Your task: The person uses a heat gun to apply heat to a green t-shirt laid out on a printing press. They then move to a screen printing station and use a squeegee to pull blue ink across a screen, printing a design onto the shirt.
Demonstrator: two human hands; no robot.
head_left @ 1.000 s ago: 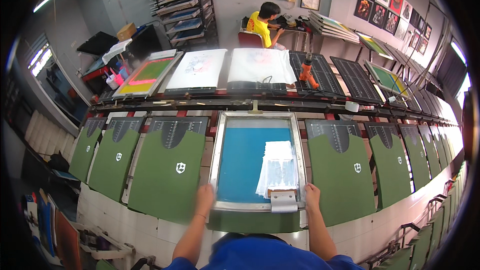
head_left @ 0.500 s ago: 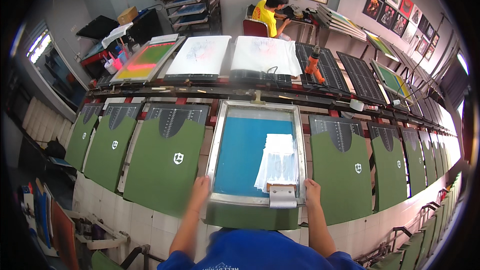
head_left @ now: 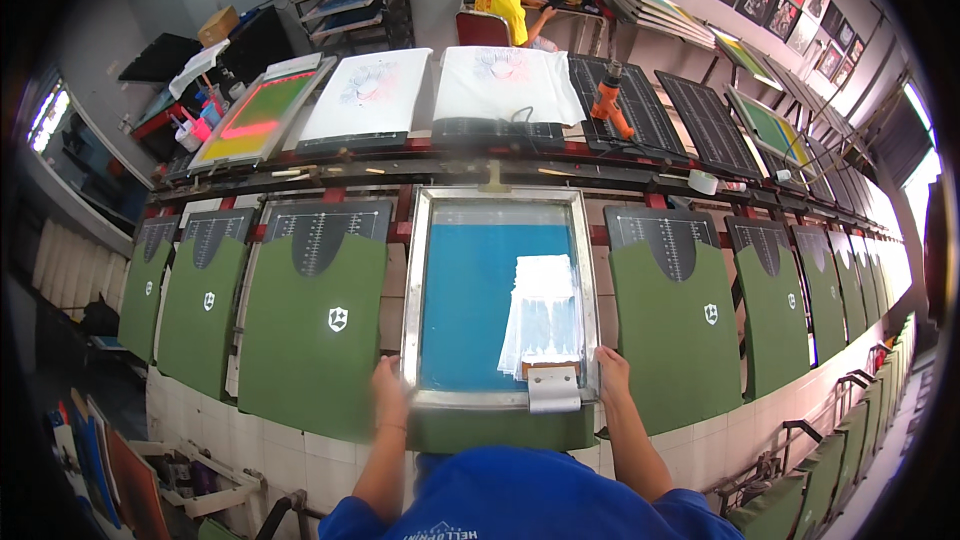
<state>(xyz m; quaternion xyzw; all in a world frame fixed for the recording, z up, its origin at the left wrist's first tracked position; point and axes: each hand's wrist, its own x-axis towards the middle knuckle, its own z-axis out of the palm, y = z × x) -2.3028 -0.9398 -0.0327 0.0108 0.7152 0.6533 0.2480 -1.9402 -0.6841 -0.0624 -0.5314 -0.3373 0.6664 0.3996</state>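
Observation:
A metal-rimmed printing screen [head_left: 412,290] with blue mesh lies in front of me over a green shirt piece [head_left: 470,430], whose lower edge shows below it. My left hand [head_left: 391,390] is closed at the lower left side of the rim, fingertips partly hidden. Opposite it, my right hand [head_left: 612,374] grips the lower right side. White ink [head_left: 545,305] streaks the right half of the mesh. A squeegee [head_left: 553,389] with a pale metal holder rests at the lower right corner, over the rim's near edge, touched by neither hand.
Green shirt pieces [head_left: 310,340] with white emblems lie on black boards at both sides. Behind the rail [head_left: 350,168] are white printed cloths [head_left: 365,95], an orange heat gun [head_left: 610,105] and a multicoloured screen [head_left: 262,115]. A person in yellow [head_left: 505,5] sits at the back.
The whole view has shifted, so the scene sits further left and slightly higher. My left hand is a little lower along the screen's rim. The squeegee has kept its place on the screen.

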